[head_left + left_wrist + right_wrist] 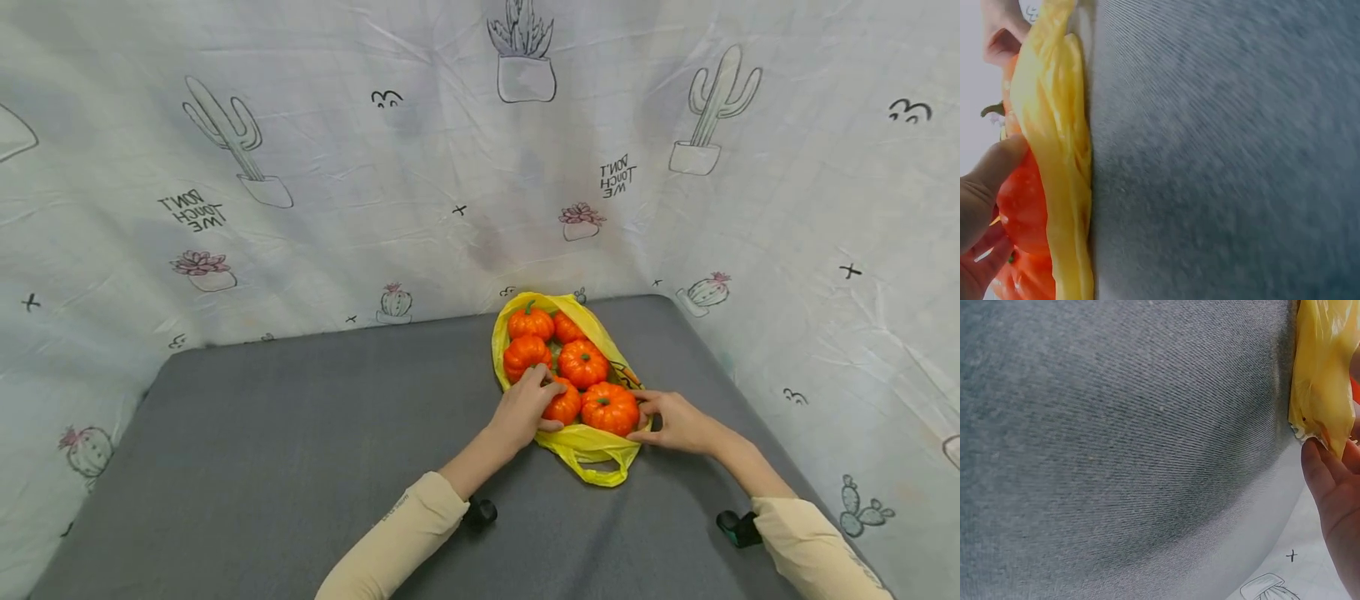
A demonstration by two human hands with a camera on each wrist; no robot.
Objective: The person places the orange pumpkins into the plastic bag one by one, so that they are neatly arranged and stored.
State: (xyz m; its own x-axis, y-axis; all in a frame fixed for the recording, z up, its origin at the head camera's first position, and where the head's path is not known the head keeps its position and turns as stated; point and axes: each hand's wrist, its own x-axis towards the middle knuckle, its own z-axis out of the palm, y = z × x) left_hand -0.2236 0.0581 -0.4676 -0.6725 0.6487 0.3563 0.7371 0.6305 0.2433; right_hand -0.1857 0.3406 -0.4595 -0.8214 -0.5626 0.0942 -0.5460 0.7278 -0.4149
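A yellow plastic bag lies on its side on the grey surface, with several small orange pumpkins inside its spread mouth. My left hand grips the front-left pumpkin, thumb on the near side and fingers over the far side; the left wrist view also shows this pumpkin within the bag's wall. At the bag's right edge, my right hand pinches the plastic beside the front-right pumpkin. In the right wrist view its fingertips meet the bag; part of the grip is hidden.
A grey cloth-covered table extends widely to the left of the bag. White cactus-printed sheets rise behind it and along both sides. The bag's loop handle lies toward me.
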